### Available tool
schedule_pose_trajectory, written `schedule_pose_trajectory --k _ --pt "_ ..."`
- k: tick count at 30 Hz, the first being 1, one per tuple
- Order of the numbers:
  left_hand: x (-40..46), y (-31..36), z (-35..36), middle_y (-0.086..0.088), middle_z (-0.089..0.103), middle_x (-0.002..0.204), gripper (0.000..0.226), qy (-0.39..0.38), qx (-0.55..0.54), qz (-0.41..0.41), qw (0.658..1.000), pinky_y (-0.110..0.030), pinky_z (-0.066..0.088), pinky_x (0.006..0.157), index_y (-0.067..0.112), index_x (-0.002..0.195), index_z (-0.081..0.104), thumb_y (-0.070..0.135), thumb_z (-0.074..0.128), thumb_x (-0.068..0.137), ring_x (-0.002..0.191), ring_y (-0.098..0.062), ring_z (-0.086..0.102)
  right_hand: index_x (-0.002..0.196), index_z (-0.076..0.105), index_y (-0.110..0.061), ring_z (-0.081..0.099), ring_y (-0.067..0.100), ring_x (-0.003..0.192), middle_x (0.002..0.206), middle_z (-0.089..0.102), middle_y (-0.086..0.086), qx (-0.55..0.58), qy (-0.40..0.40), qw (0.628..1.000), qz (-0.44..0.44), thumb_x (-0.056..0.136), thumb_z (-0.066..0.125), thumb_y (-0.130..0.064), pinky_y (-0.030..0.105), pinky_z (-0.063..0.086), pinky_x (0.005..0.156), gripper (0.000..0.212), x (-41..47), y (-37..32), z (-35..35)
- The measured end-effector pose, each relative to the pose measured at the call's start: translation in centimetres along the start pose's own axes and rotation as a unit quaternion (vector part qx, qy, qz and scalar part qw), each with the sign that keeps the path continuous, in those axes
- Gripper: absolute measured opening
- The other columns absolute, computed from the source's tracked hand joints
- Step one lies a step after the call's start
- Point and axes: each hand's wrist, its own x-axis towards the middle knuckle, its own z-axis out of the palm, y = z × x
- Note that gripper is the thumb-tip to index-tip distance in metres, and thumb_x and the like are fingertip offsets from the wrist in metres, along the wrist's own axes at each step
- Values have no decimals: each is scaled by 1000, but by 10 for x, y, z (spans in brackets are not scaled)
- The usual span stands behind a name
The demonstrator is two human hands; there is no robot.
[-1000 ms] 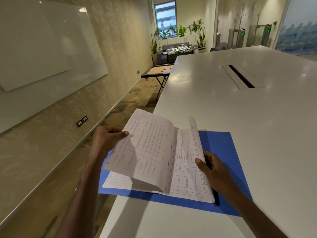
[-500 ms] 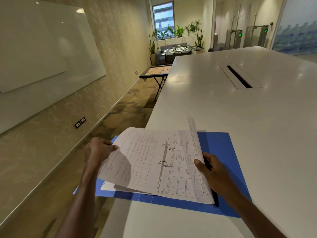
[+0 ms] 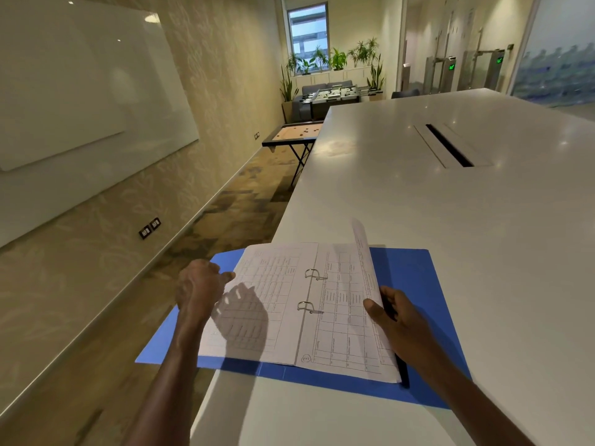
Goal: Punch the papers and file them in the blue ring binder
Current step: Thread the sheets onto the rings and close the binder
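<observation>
Head view: the left-hand stack of white printed papers [image 3: 254, 304], lifted a second ago, is now lying flat in the open blue ring binder [image 3: 415, 284] at the white surface [image 3: 450, 220] edge, metal rings [image 3: 314, 275] showing. Left hand [image 3: 199, 284] is pinching the sheet's left edge; right hand [image 3: 399, 320] is clamping its grip on right-hand pages. Filing looks nearly done.

Print on papers [image 3: 341, 317] too small to read. Left hand [image 3: 198, 289] motion-blurred, fingertips tucked under left sheets at 9 o'clock. Right hand [image 3: 397, 320] fingers hidden behind lifted sheets. Binder [image 3: 415, 284] mostly covered by papers. Surface [image 3: 450, 220] cut off at 3 and 6 o'clock.
</observation>
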Motion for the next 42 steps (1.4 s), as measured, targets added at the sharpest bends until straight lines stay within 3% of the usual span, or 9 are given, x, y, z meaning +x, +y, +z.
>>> schedule_pose_trajectory --k 4,7,13,20,24,31,34,37,42 --pt "-25 28 7 -11 58 57 22 -14 -68 71 995 -26 39 56 14 71 72 34 79 79 51 -17 48 113 45 -33 69 7 81 102 63 -16 -4 1 1000 0 89 58 -41 16 51 59 27 -1 0 0" --pt "-53 53 18 -3 74 77 23 -59 -153 94 982 -25 47 65 17 92 77 36 78 79 65 -13 64 114 45 -30 69 9 83 102 63 -16 -7 1 1000 -2 90 57 -41 19 53 62 29 -1 0 -1" --pt "-108 99 58 4 76 78 13 -192 -236 117 945 -21 56 62 20 85 76 33 71 86 70 -7 72 114 46 -27 69 11 83 102 64 -11 -22 2 1000 -7 90 57 -41 20 52 62 30 -1 -1 -1" --pt "-139 114 97 -7 75 72 19 -271 -276 84 918 -24 60 67 17 74 74 35 75 83 67 -16 73 117 46 -25 65 7 84 103 63 -5 -30 21 999 -18 89 60 -37 13 46 60 33 1 0 0" --pt "-143 113 103 -16 68 66 23 -282 -313 63 905 -17 57 59 1 74 73 21 75 84 58 -13 67 115 44 -28 66 7 83 106 63 -5 -32 17 999 -21 89 60 -35 11 46 58 31 1 1 0" --pt "-143 114 104 -10 69 64 18 -271 -349 43 896 -22 59 63 -5 81 74 12 79 79 59 -16 70 117 44 -25 67 8 78 105 63 -7 -29 17 999 -17 86 62 -38 14 48 58 38 3 1 1" --pt "-143 114 102 -17 73 77 20 -260 -356 36 897 -30 62 69 -5 84 75 13 80 79 70 -25 73 115 46 -28 70 9 72 99 66 -8 -17 19 1000 -13 79 56 -53 15 49 56 46 3 0 0" --pt "-146 113 102 -24 72 78 24 -244 -352 58 902 -40 59 73 -5 81 74 18 79 79 74 -36 71 108 47 -32 69 -1 65 90 65 -13 5 31 999 -7 75 46 -63 10 47 46 45 3 -1 0" --pt "-143 118 86 -10 76 85 25 -243 -355 61 901 -37 62 72 3 86 76 25 82 76 78 -25 74 93 52 -35 63 -7 72 90 63 -8 38 48 998 4 79 39 -63 8 46 51 34 4 1 -1"
